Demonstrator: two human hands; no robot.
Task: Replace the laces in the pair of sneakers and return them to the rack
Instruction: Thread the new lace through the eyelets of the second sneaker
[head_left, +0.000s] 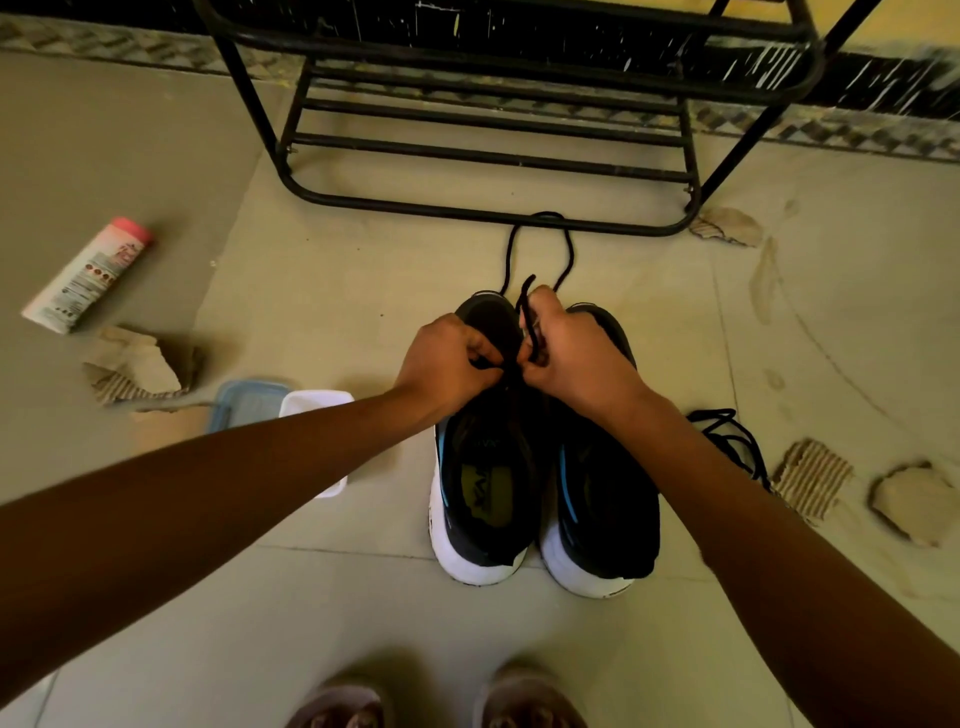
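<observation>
Sneakers, a black pair with white soles and blue side stripes, stand side by side on the tiled floor (363, 597) in front of me, toes toward the rack (488, 156); the left sneaker (483, 499) touches the right sneaker (602, 509) along its inner side; both my hands are over the front of the left one; my left hand (447, 364) is curled, pinching a bit of the black lace (525, 317) between thumb and fingers; my right hand (571, 353), just beside it, grips another stretch of the same lace, with one end sticking up above my knuckles; beyond my hands the lace runs out in a long loop across the floor, its far bend reaching the bottom rail of the black metal rack; my hands hide the eyelets, so I cannot tell how far it is threaded; a tangled lace (727, 436), also black, lies on the floor just beside the right sneaker, partly behind my right forearm; to the left, a white container (317, 405) with a blue lid (249, 402) next to it sits partly under my left forearm; further left a white tube (85, 275) with a pink cap lies on its side; torn cardboard (140, 364) is scattered on both sides; my slippers (337, 706) show at the bottom edge
</observation>
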